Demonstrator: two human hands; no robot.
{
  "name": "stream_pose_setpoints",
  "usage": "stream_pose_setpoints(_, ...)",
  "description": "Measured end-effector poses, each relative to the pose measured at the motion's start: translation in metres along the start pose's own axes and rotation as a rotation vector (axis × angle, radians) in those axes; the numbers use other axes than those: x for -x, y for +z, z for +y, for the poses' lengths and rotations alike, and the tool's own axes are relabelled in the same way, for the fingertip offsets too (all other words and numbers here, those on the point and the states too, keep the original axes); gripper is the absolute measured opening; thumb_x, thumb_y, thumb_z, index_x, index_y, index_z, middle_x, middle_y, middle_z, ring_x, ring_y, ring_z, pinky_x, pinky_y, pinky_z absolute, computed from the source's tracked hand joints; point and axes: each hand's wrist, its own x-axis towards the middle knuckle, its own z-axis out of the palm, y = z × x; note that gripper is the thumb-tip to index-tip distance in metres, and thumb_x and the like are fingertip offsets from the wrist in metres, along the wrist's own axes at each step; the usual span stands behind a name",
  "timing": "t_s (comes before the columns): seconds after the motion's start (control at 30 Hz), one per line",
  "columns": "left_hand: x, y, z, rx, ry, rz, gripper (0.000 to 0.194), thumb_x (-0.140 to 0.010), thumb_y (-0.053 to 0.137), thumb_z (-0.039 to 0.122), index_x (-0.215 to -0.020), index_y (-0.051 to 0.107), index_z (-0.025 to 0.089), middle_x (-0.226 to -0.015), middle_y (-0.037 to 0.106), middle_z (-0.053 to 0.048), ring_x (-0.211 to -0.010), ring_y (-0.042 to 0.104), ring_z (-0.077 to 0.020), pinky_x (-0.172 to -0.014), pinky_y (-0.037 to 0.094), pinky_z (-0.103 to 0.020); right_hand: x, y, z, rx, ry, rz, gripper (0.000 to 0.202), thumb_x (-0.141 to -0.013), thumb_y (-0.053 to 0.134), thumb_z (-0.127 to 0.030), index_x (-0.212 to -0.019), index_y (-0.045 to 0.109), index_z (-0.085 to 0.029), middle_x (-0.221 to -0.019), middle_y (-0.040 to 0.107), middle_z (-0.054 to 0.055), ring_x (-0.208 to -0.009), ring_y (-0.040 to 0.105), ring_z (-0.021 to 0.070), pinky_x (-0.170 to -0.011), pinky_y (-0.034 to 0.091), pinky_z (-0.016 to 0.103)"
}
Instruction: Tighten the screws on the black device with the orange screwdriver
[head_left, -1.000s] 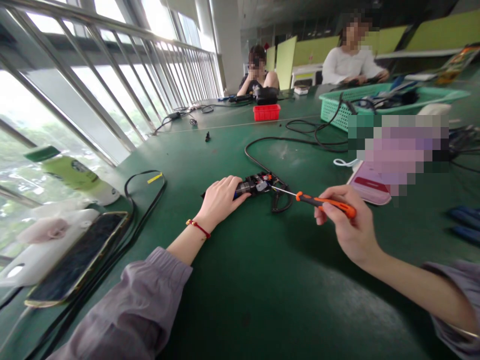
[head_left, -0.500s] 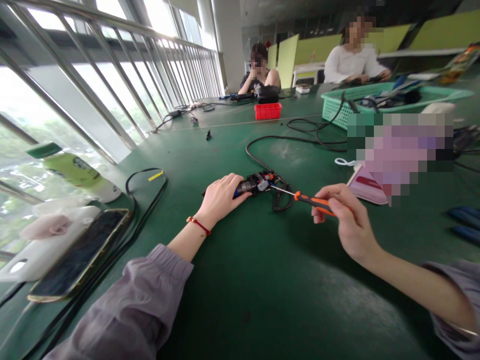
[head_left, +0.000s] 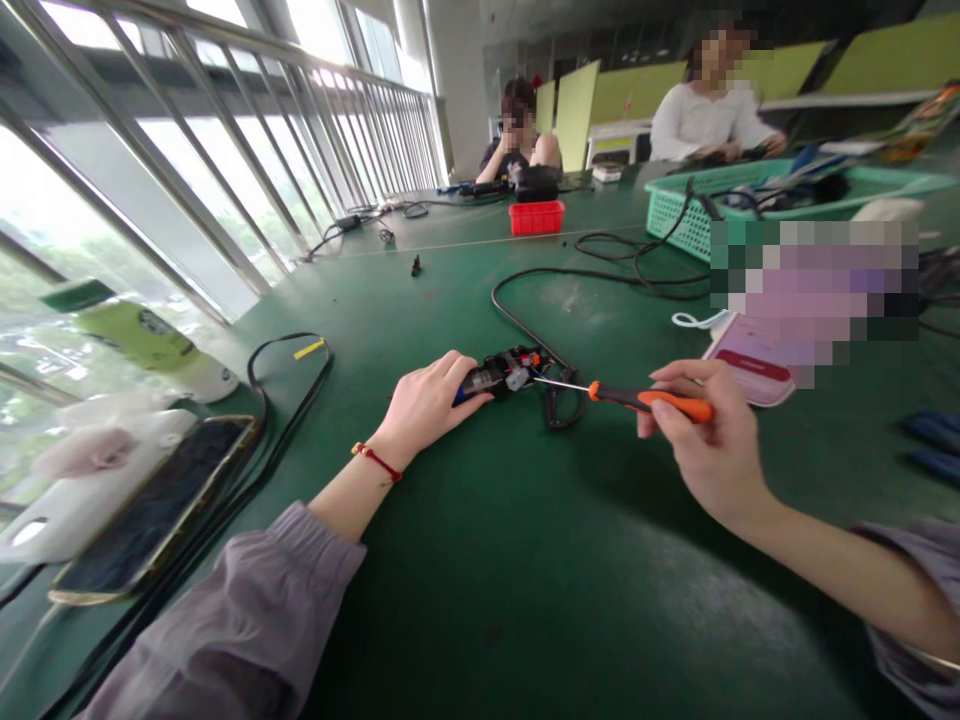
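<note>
My left hand (head_left: pixel 424 408) is wrapped over the rear of a black and blue corded device (head_left: pixel 495 374) and holds it against the green table. Its housing looks opened at the front, where grey, orange and wire-like parts show; the exact kind of device is unclear. A black looped part (head_left: pixel 564 408) lies at its front end. In the fingers of my right hand (head_left: pixel 712 445) is a screwdriver (head_left: pixel 619 396) with an orange and black handle. Its thin shaft points left, with the tip at the device's front; whether it touches is too small to tell.
A black cord (head_left: pixel 540 271) curves from the device towards a green basket (head_left: pixel 679 220). Beyond are a red bin (head_left: pixel 536 217) and two people. A pink-screened phone (head_left: pixel 750 360) lies right. Left are a bottle (head_left: pixel 150 340), a dark phone (head_left: pixel 157 510) and black cable (head_left: pixel 292 400).
My left hand and the device have shifted slightly left. The screwdriver has become more level, its tip still at the device's front, and my right fingers have shifted on its handle.
</note>
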Motion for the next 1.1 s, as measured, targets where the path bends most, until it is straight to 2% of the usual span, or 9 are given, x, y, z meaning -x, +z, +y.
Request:
stream_pose_setpoints(0.13, 0.001, 0.000, 0.001, -0.015, -0.012, 0.005, 0.032, -0.085, 0.045, 0.048, -0.101, 0.047, 0.020, -0.092, 0.058, -0.002, -0.079, 0.058, -0.0163, -0.057, 0.037, -0.025, -0.001, 0.002, -0.004, -0.036, 0.053, -0.052, 0.013, -0.088, 0.043, -0.031, -0.090, 0.052, -0.023, -0.045, 0.044, -0.007, -0.040, 0.046, 0.0110, -0.042, 0.039, 0.026)
stream_pose_setpoints(0.27, 0.000, -0.001, 0.007, -0.048, -0.033, 0.025, 0.031, -0.084, 0.048, 0.047, -0.100, 0.048, 0.020, -0.093, 0.058, -0.002, -0.080, 0.058, -0.0167, -0.059, 0.038, -0.026, -0.002, 0.002, 0.000, -0.039, 0.010, 0.058, 0.018, -0.082, 0.053, -0.028, -0.100, 0.047, -0.025, -0.073, 0.058, -0.001, -0.059, 0.058, 0.0130, -0.055, 0.047, 0.029)
stream_pose_setpoints(0.37, -0.001, -0.002, 0.011, -0.061, -0.050, 0.027, 0.029, -0.083, 0.050, 0.044, -0.099, 0.048, 0.020, -0.093, 0.058, -0.003, -0.081, 0.057, -0.0174, -0.060, 0.038, -0.027, -0.002, 0.001, 0.001, -0.029, -0.021, 0.073, 0.024, -0.078, 0.058, -0.026, -0.099, 0.047, -0.025, -0.085, 0.059, 0.001, -0.066, 0.061, 0.0138, -0.060, 0.049, 0.031)
stream_pose_setpoints(0.5, -0.002, -0.002, 0.012, -0.054, -0.058, 0.024, 0.029, -0.083, 0.052, 0.043, -0.099, 0.047, 0.020, -0.093, 0.058, -0.002, -0.081, 0.058, -0.0176, -0.060, 0.038, -0.027, -0.001, 0.001, -0.002, -0.001, 0.038, -0.038, 0.012, -0.085, 0.049, -0.030, -0.095, 0.051, -0.023, -0.055, 0.051, -0.004, -0.050, 0.055, 0.0130, -0.052, 0.046, 0.030)
stream_pose_setpoints(0.57, -0.002, -0.002, 0.012, -0.053, -0.053, 0.026, 0.029, -0.083, 0.052, 0.043, -0.099, 0.047, 0.020, -0.093, 0.058, -0.002, -0.080, 0.058, -0.0174, -0.060, 0.038, -0.027, 0.000, 0.002, -0.002, 0.000, 0.039, -0.042, 0.012, -0.086, 0.047, -0.030, -0.095, 0.051, -0.024, -0.052, 0.049, -0.005, -0.049, 0.054, 0.0134, -0.051, 0.046, 0.030)
stream_pose_setpoints(0.7, -0.002, -0.002, 0.012, -0.049, -0.057, 0.025, 0.029, -0.083, 0.051, 0.043, -0.100, 0.047, 0.020, -0.093, 0.058, -0.002, -0.081, 0.058, -0.0176, -0.061, 0.039, -0.027, -0.001, 0.002, 0.000, 0.023, -0.038, 0.077, 0.026, -0.078, 0.058, -0.024, -0.101, 0.048, -0.026, -0.086, 0.057, 0.002, -0.069, 0.061, 0.0156, -0.064, 0.050, 0.034)
stream_pose_setpoints(0.77, -0.002, -0.002, 0.012, -0.047, -0.063, 0.023, 0.029, -0.083, 0.052, 0.043, -0.100, 0.047, 0.020, -0.094, 0.058, -0.003, -0.082, 0.058, -0.0179, -0.061, 0.039, -0.027, 0.000, 0.002, 0.000, 0.039, -0.048, 0.090, 0.027, -0.076, 0.060, -0.023, -0.100, 0.048, -0.025, -0.092, 0.056, 0.003, -0.072, 0.061, 0.0153, -0.067, 0.050, 0.034)
stream_pose_setpoints(0.97, -0.002, -0.001, 0.013, -0.052, -0.065, 0.027, 0.030, -0.083, 0.051, 0.042, -0.103, 0.048, 0.020, -0.095, 0.058, -0.003, -0.084, 0.057, -0.0184, -0.063, 0.040, -0.027, 0.001, 0.001, -0.001, 0.035, 0.025, -0.104, 0.013, -0.086, 0.046, -0.030, -0.096, 0.051, -0.022, -0.057, 0.051, -0.004, -0.050, 0.053, 0.0113, -0.052, 0.045, 0.028)
stream_pose_setpoints(1.1, -0.003, -0.001, 0.012, -0.038, -0.057, 0.021, 0.034, -0.085, 0.050, 0.041, -0.110, 0.047, 0.019, -0.098, 0.057, -0.004, -0.086, 0.057, -0.0183, -0.065, 0.041, -0.028, -0.001, 0.002, 0.003, 0.060, -0.026, 0.040, 0.023, -0.082, 0.054, -0.028, -0.104, 0.048, -0.025, -0.085, 0.057, 0.001, -0.070, 0.061, 0.0145, -0.067, 0.050, 0.033)
